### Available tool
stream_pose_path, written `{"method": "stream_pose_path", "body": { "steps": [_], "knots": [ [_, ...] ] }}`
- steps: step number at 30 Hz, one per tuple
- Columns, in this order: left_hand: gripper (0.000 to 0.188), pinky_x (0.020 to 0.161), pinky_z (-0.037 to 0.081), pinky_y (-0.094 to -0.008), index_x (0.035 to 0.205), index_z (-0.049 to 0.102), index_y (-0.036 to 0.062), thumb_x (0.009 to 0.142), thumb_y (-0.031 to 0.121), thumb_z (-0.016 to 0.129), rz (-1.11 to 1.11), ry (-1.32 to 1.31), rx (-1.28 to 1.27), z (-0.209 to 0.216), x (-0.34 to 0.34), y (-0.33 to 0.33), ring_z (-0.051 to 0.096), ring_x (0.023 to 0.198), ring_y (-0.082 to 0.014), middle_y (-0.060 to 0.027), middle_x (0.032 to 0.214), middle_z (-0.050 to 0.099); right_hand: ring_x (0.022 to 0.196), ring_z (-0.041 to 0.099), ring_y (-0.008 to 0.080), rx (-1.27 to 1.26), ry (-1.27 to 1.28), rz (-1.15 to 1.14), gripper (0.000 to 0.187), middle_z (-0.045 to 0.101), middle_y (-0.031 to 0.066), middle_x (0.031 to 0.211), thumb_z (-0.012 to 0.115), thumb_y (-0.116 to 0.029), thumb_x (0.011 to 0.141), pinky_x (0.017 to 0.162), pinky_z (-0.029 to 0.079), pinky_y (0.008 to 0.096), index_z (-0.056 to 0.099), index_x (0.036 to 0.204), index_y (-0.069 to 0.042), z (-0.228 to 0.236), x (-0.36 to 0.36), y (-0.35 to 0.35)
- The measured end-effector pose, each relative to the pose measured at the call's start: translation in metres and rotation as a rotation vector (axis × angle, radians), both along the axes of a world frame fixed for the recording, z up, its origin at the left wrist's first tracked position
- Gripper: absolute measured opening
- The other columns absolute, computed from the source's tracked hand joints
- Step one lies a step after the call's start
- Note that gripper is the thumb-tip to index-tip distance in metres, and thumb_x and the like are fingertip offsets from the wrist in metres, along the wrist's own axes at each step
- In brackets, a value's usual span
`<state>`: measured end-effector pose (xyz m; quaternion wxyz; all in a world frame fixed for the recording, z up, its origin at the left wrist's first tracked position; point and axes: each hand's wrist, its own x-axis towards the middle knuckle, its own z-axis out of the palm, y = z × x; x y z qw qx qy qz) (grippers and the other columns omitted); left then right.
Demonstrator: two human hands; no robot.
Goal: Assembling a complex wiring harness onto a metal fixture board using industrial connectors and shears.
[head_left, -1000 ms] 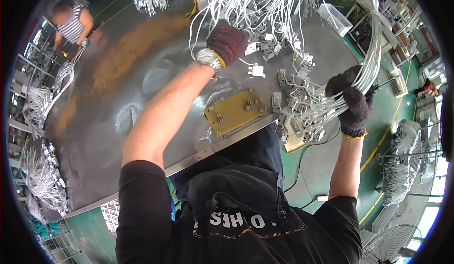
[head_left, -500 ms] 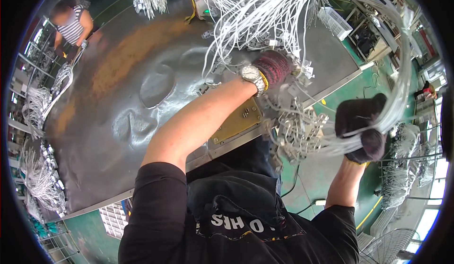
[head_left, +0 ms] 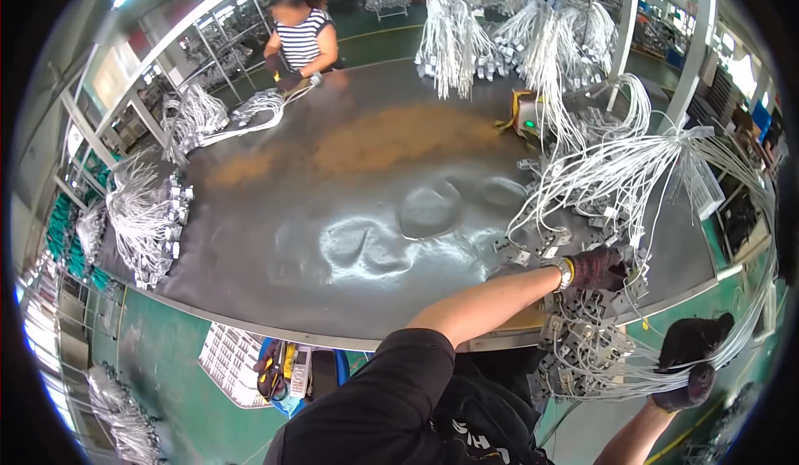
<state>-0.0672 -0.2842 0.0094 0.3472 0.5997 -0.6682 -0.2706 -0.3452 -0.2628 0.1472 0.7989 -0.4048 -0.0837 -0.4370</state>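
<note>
My right hand (head_left: 689, 358), in a dark glove, is closed round a bundle of white cables (head_left: 753, 298) beyond the table's front edge. The bundle loops up to a cable pile (head_left: 616, 165) at the table's right end. From my right fist its other end, a cluster of metal-ended connectors (head_left: 583, 344), hangs at the table edge in front of me. My left hand (head_left: 595, 268), in a dark red knitted glove with a watch at the wrist, reaches among connectors by the pile. Its fingers look closed, but what they hold is hidden.
A dented metal tabletop (head_left: 275, 240) spreads left. Cable bundles (head_left: 141, 215) lie at its left end; more hang (head_left: 454, 44) at the back. A small box with a green light (head_left: 526, 115) stands near the pile. Across the table a person (head_left: 301, 40) handles cables. Below is a tool bin (head_left: 287, 373).
The view has swung, so the table's left side and the person across show more fully. My left hand stays by the connectors, my right on the bundle; the hanging connectors are less blurred.
</note>
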Motion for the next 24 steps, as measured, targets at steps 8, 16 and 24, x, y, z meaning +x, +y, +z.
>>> {"method": "stream_pose_path", "body": {
  "steps": [8,16,24],
  "knots": [
    [0.047,0.085,0.052,-0.0487,0.119,0.065,0.0041,0.094,0.044,0.063,0.079,-0.002,-0.162,-0.004,0.014,0.035,0.065,0.103,-0.0453,-0.0268,0.113,0.068,0.069,0.044,0.0135,-0.220,0.038,0.065,0.079,0.050,0.0006,0.091,0.078,-0.026,0.084,0.053,0.038,0.0253,0.041,0.149,-0.001,0.003,0.009,-0.012],
    [0.023,0.061,0.045,-0.0407,0.089,0.061,0.0066,0.090,0.027,0.072,0.193,0.169,-0.364,0.019,0.034,0.088,0.059,0.068,-0.0303,-0.0168,0.075,0.060,0.093,0.054,0.0180,-0.155,0.091,-0.188,0.068,0.063,0.0060,0.130,0.062,-0.023,0.096,0.087,0.043,0.0325,0.037,0.154,0.001,0.002,-0.011,-0.027],
    [0.025,0.060,0.039,-0.0400,0.074,0.053,0.0097,0.087,0.024,0.069,0.494,0.002,-0.391,0.025,0.060,0.155,0.046,0.065,-0.0190,-0.0067,0.068,0.050,0.109,0.060,0.0228,-0.386,0.099,0.009,0.061,0.061,0.0101,0.140,0.055,-0.019,0.099,0.103,0.045,0.0394,0.038,0.155,-0.001,-0.007,0.006,-0.050]
  ]
}}
